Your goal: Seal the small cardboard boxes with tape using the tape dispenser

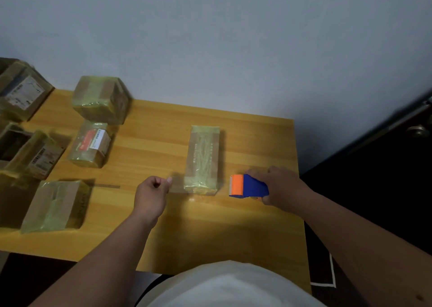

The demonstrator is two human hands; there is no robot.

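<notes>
Left hand (pixel 151 193) is curled shut, pinching maybe a tape end; hard to tell. Right hand (pixel 279 185) grips the dispenser (pixel 248 186), box (pixel 203 159) lying between them on the bench (pixel 257 224), probably stretching tape.

Tape dispenser (pixel 249 187) at lower right showing blue body, orange front. Long box (pixel 203 159) at centre showing brown, yellowish tape streaking top. Table (pixel 257 224) showing honey-yellow wood grain. Wall (pixel 210 37) showing pale grey. Box (pixel 92 144) at left wearing red-and-white label.
</notes>
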